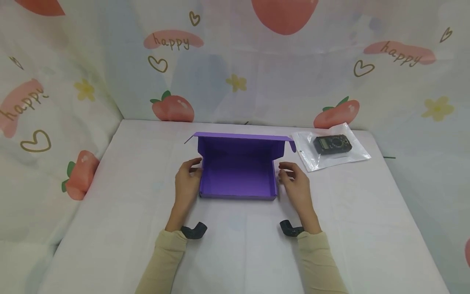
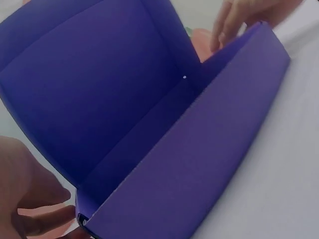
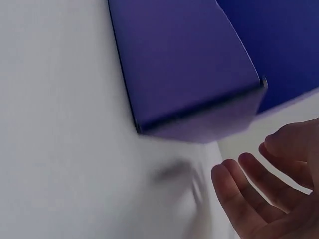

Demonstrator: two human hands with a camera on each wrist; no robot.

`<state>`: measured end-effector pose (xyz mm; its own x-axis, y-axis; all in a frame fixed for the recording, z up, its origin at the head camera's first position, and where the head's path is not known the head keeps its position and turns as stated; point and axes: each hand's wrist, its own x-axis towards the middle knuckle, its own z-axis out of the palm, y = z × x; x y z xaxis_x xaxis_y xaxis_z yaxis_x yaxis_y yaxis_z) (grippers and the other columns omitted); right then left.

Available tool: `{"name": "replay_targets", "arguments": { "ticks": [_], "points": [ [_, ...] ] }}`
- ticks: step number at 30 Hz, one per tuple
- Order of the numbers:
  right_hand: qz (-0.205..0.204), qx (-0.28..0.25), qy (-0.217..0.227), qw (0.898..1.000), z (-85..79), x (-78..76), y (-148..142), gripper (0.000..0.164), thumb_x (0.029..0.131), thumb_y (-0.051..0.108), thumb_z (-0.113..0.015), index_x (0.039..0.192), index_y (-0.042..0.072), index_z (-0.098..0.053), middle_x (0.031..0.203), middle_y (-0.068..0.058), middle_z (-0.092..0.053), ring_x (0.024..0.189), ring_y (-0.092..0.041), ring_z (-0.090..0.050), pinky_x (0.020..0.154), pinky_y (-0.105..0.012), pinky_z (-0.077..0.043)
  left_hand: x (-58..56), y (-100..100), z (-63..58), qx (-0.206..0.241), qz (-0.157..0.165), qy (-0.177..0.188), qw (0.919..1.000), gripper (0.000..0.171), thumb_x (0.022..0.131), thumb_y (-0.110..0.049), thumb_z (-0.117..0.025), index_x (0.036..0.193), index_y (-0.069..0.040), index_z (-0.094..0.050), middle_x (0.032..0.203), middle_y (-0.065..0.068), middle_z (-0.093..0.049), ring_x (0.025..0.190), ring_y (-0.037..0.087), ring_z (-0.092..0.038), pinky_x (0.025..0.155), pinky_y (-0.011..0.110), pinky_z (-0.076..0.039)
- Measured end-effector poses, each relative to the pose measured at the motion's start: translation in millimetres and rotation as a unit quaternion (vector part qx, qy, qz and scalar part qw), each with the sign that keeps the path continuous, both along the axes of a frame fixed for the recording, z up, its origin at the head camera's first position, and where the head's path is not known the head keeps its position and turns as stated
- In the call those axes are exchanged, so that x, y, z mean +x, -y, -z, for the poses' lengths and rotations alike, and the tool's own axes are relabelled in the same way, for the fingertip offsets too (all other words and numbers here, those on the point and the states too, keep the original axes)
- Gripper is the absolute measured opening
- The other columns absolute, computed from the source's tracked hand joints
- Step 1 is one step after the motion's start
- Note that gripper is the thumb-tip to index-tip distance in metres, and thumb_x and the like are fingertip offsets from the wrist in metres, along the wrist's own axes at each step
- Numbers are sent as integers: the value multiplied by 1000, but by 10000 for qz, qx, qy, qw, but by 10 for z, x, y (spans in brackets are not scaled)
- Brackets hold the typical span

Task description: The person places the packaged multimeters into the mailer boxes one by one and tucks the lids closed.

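Note:
A purple cardboard box [image 1: 238,175] stands on the table with its lid [image 1: 242,143] raised at the back and its inside bare. At the box's left side is my left hand [image 1: 187,179], its fingertips against or very near the side wall; the left wrist view shows the fingers [image 2: 47,221] loosely bent by the front corner. My right hand [image 1: 295,183] hovers beside the right wall. In the right wrist view a gap separates its relaxed fingers [image 3: 234,191] from the box [image 3: 189,64].
Behind and right of the box lies a clear plastic bag [image 1: 304,157] with a black multimeter [image 1: 332,144] in or on it. A white cloth covers the table [image 1: 235,249]. A patterned curtain [image 1: 257,81] closes off the back and sides. Dark wrist mounts [image 1: 195,231] sit at both cuffs.

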<state>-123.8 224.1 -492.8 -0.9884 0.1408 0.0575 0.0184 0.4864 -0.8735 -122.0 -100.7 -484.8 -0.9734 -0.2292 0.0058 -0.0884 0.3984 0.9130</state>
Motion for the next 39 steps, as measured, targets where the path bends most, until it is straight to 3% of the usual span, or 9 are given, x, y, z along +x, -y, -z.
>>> {"name": "replay_targets", "arguments": {
  "ticks": [4,6,9,11,14,21,31,39],
  "points": [
    [297,510,-413,9974,-32,-27,-133,27,102,4,-58,128,0,-67,125,-21,-72,108,-36,-72,78,-3,-48,112,-3,-23,-444,-198,-333,9983,35,99,-6,-54,130,-8,-71,132,14,-68,113,32,-68,83,44,-54],
    [422,858,-600,9936,-36,-46,-204,27,102,3,-58,126,-2,-68,123,-22,-72,107,-37,-72,83,-13,-55,162,-12,-33,-594,-245,-497,9967,33,99,-5,-54,126,-9,-72,128,13,-69,111,31,-68,85,44,-56],
    [508,1294,-718,9877,-34,-73,-301,27,101,2,-57,126,-4,-67,123,-25,-70,109,-40,-69,92,-38,-59,236,-37,-66,-758,-298,-726,9940,31,98,-3,-55,122,-9,-74,125,11,-71,109,30,-66,85,44,-58],
    [524,1597,-693,9833,-26,-103,-365,28,102,3,-56,127,-5,-66,125,-27,-69,112,-42,-66,97,-53,-56,278,-65,-98,-865,-332,-884,9918,30,97,-2,-57,119,-9,-75,123,11,-72,108,29,-66,86,44,-58],
    [526,1962,-606,9773,-26,-136,-437,30,102,4,-55,130,-5,-64,130,-29,-66,120,-47,-60,103,-60,-48,335,-107,-150,-936,-364,-1135,9884,29,94,0,-59,116,-9,-76,119,10,-74,105,29,-67,83,43,-58],
    [549,2520,-467,9650,3,-211,-580,33,102,6,-56,132,-8,-61,137,-32,-60,128,-51,-51,110,-61,-40,406,-216,-244,-806,-227,-1475,9855,27,91,2,-63,112,-9,-76,113,9,-76,101,27,-68,80,41,-59],
    [329,2925,-185,9555,11,-232,-691,38,100,6,-54,133,-11,-59,139,-35,-57,129,-54,-51,110,-65,-42,451,-412,-311,-457,232,-1197,9915,26,91,0,-63,112,-11,-76,110,5,-75,100,22,-68,83,39,-59],
    [63,2971,161,9547,-21,-195,-721,34,101,6,-51,128,-9,-64,141,-34,-57,129,-54,-53,109,-66,-42,431,-637,-376,-156,789,-1240,9890,26,93,0,-62,113,-9,-76,112,6,-76,102,19,-67,85,35,-60]
  ]
}}
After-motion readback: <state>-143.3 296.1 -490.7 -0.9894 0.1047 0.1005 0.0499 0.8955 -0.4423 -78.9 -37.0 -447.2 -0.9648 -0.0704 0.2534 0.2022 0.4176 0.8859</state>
